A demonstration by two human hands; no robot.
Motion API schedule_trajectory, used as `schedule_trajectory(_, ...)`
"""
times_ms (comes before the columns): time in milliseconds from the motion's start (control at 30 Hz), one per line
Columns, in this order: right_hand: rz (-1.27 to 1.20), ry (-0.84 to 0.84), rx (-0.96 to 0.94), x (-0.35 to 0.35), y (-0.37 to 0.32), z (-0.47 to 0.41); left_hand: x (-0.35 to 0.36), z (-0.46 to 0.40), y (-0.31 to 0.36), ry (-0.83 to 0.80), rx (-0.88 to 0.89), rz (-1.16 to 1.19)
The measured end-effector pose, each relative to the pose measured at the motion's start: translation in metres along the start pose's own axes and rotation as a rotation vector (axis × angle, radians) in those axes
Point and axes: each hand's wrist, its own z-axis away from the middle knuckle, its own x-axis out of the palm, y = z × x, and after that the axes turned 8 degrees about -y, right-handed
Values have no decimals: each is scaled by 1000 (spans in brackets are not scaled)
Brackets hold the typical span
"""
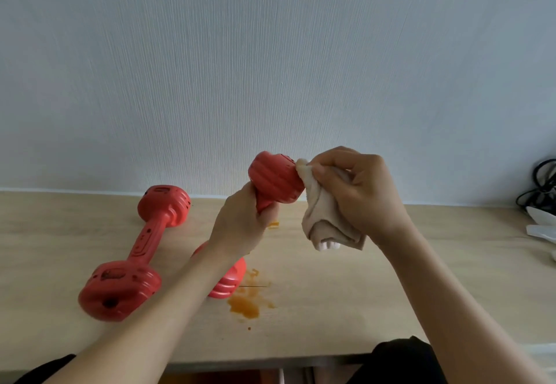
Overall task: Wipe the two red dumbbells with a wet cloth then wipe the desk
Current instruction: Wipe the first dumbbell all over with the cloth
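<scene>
We're mid-wipe on first dumbbell (275,180), right-hand fingers (323,164) pinching cloth (325,218); second dumbbell (141,251), stained tabletop (331,308) still pending.

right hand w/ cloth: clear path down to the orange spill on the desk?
Probably yes. The right hand and cloth hang above bare desk; the spill lies open, beside the held dumbbell.

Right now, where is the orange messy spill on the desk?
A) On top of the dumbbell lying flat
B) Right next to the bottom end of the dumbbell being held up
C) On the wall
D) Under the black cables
B: the orange spill sits on the desk beside the lower head of the held dumbbell, which the left hand stands on end while the right hand presses the cloth to its top.
</scene>
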Motion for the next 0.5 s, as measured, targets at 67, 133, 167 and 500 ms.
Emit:
schedule_trajectory(67, -108, 82, -10, -7, -5, 2, 2, 0, 0, 17, -2, 8)
schedule_trajectory(133, -97, 256, -94, -7, -6, 2, 4, 2, 1, 18, 0, 9)
schedule_trajectory(167, -39, 308, -129, -5, -6, 0, 5, 4, 2, 15, 4, 7)
schedule_trajectory(500, 304, -126, -165, 29, -13, -11, 8, 13, 8, 101, -26, -39)
